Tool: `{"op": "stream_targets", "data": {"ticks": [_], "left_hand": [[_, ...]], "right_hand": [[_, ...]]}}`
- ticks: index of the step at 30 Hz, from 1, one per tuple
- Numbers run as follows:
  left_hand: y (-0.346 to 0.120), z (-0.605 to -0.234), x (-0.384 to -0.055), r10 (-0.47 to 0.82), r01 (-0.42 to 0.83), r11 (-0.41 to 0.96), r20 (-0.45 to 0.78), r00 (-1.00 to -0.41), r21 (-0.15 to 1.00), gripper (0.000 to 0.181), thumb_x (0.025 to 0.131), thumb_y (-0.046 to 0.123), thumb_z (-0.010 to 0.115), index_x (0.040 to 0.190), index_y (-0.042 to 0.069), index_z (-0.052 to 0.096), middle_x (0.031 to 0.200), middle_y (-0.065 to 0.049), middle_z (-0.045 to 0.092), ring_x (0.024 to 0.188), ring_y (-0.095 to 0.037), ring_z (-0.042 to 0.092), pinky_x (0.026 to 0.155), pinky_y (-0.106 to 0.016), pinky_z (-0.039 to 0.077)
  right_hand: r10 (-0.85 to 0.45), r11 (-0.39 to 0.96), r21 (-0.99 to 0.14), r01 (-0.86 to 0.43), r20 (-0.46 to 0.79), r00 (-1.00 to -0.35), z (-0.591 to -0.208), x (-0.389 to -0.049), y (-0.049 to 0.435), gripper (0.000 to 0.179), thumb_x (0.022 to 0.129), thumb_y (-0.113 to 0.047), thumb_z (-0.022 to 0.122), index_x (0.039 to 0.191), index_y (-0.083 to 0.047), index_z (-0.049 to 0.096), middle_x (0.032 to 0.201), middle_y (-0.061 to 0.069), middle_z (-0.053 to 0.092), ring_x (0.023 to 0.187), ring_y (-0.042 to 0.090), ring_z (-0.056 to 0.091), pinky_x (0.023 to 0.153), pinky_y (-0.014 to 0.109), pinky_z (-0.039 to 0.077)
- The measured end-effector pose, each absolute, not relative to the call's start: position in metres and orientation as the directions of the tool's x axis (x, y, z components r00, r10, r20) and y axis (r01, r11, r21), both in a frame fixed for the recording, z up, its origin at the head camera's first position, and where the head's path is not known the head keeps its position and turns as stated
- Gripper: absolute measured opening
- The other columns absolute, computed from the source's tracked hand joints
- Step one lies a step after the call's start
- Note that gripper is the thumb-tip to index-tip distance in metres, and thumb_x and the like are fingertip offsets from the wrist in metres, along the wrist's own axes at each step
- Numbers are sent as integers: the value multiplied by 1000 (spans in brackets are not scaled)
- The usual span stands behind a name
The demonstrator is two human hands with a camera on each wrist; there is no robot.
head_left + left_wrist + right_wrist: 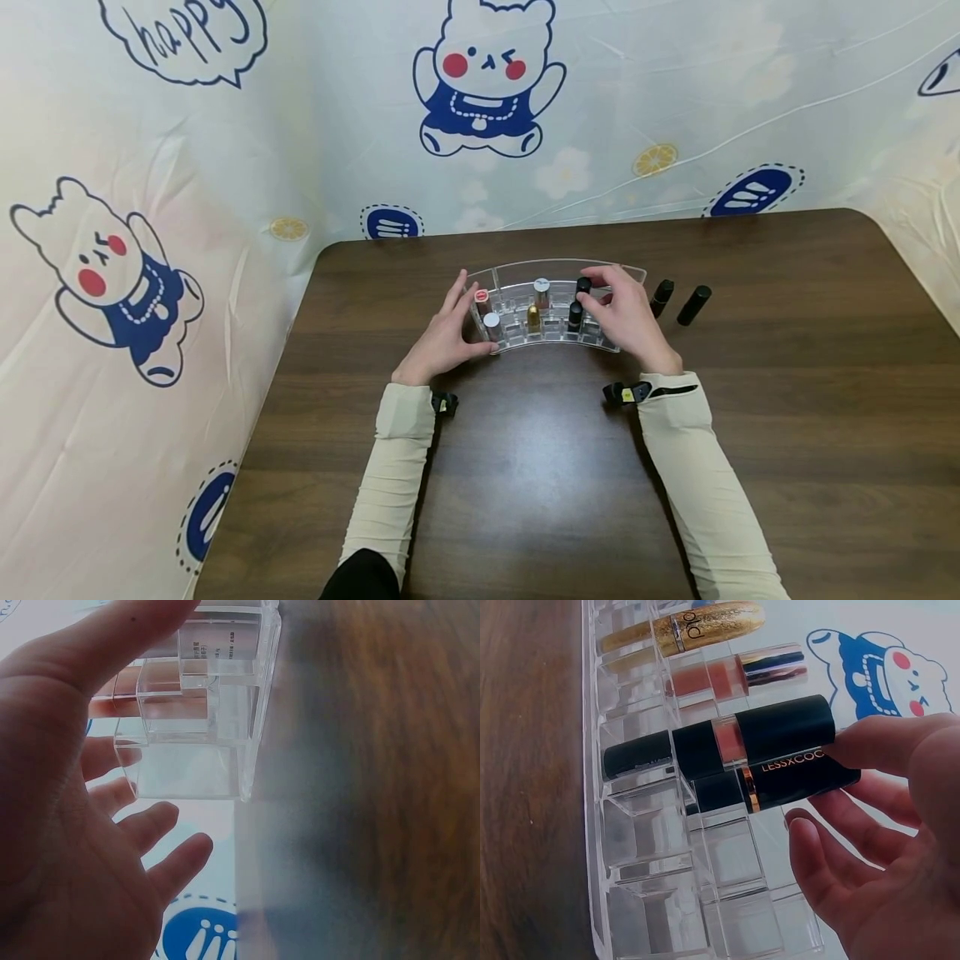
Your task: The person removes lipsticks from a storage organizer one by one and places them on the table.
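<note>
A clear curved lipstick organizer (pixel 553 268) with stepped compartments stands on the table. At its left end, my left hand (pixel 442 337) holds it with the thumb at the front corner and fingers behind. My right hand (pixel 626 317) pinches the upper end of a black lipstick (pixel 802 782), which stands in a back-row compartment. Just in front stands another black lipstick (pixel 787 736) with a see-through band. A gold lipstick (pixel 533 318), a silver-capped tube (pixel 542 292), a red-topped tube (pixel 482 298) and a white-topped tube (pixel 492 325) occupy other compartments.
To the right of the organizer, two black tubes (pixel 694 305) (pixel 662 297) are on the brown table (pixel 540 483). A printed curtain (pixel 337 125) hangs behind the table and along its left side.
</note>
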State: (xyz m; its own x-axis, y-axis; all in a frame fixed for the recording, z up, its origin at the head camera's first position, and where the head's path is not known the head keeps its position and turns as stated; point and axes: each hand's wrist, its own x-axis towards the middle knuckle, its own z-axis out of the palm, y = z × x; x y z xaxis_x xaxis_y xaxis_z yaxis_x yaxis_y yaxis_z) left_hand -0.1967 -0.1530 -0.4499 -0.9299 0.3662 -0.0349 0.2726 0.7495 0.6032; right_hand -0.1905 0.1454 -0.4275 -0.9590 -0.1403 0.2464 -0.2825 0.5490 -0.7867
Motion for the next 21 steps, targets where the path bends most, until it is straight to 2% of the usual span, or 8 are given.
{"op": "stream_targets", "data": {"ticks": [7, 21], "left_hand": [[-152, -449, -197, 368, 272, 748, -38, -929, 606, 104, 77, 43, 80, 156, 15, 18, 160, 19, -15, 148, -27, 22, 113, -64, 21], [-152, -449, -197, 362, 265, 749, -40, -931, 607, 103, 77, 42, 79, 156, 15, 18, 160, 20, -15, 147, -26, 24, 112, -66, 20]], "right_hand": [[-125, 550, -788, -275, 247, -961, -429, -192, 145, 33, 92, -10, 63, 124, -2, 59, 114, 18, 62, 96, 32, 61, 80, 43, 52], [-129, 548, -793, -267, 235, -963, -429, -192, 147, 31, 93, -10, 62, 122, 0, 60, 113, 19, 62, 93, 33, 62, 80, 44, 52]]}}
